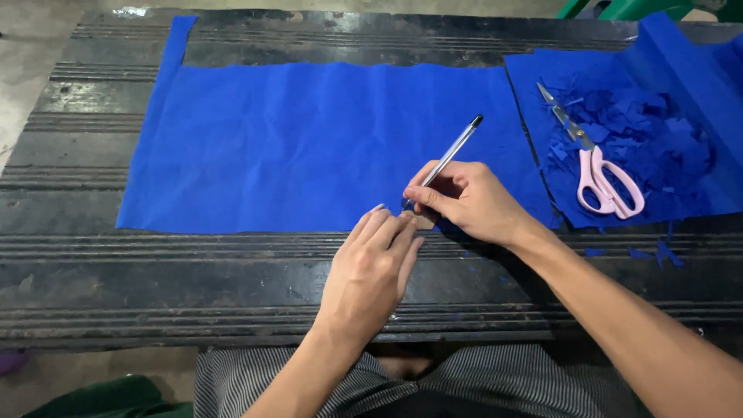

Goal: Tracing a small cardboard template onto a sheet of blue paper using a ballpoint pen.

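Pen grip | your right hand (pixel 464 203) pinches the clear ballpoint pen (pixel 449 157), tip low at centre frame, for marking; left hand (pixel 370 272) fingers together, flat, steadying the blue crepe paper sheet (pixel 309 147); pink-handled scissors (pixel 594 159) parked upper right

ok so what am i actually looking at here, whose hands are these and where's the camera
There is one picture, taken by a camera worn on a person's head, looking down at their own two bare hands. No machine is involved. The right hand holds a clear pen with its tip down at the near edge of a large blue sheet. The left hand rests its fingertips on that edge beside the pen tip. The sheet lies on a dark ridged table. To the right, pink-handled scissors lie on a pile of blue scraps on a second blue sheet.
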